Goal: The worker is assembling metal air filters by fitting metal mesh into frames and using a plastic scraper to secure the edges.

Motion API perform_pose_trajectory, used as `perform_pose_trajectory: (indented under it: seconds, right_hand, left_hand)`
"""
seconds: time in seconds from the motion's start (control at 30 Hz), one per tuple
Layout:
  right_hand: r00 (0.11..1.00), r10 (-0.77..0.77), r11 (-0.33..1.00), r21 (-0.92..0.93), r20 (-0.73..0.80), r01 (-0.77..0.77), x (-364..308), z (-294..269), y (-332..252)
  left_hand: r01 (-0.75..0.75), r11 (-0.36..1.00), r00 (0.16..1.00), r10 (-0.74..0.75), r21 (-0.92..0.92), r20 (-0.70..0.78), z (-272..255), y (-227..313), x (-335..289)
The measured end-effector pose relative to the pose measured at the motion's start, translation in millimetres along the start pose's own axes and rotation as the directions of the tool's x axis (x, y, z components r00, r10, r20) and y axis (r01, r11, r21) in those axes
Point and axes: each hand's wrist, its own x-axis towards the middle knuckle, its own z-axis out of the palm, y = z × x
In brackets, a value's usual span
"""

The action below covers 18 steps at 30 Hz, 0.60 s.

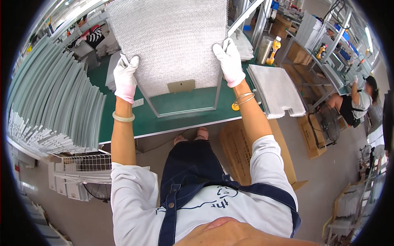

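Note:
A large silver metal mesh sheet (pixel 174 41) is raised over the workbench, gripped along its two side edges. My gloved left hand (pixel 125 78) pinches its left edge, thumb lying on the near face. At the opposite edge my gloved right hand (pixel 230 62) is closed the same way. Below the sheet, a thin rectangular metal frame (pixel 187 112) rests on the green tabletop, its far part hidden by the mesh. A small tan plate with a dark hole (pixel 181 85) shows at the sheet's lower edge; whether it belongs to the sheet or the frame, I cannot tell.
More mesh sheets (pixel 275 90) lie stacked on the bench (pixel 123 129) to the right. Pale frames (pixel 53 94) crowd the left side. A yellow bottle (pixel 273 51) stands beside a metal tumbler (pixel 264 50). Under the bench is a cardboard box (pixel 236 147). Another person (pixel 357 100) sits at far right.

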Motion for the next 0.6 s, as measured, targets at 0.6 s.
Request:
perform_pose_trajectory:
  seconds: [0.6]
  right_hand:
    - [0.989, 0.129, 0.947, 0.289, 0.068, -0.143, -43, 8, 49]
  left_hand:
    - [0.139, 0.988, 0.990, -0.139, 0.063, 0.000, -30, -53, -39]
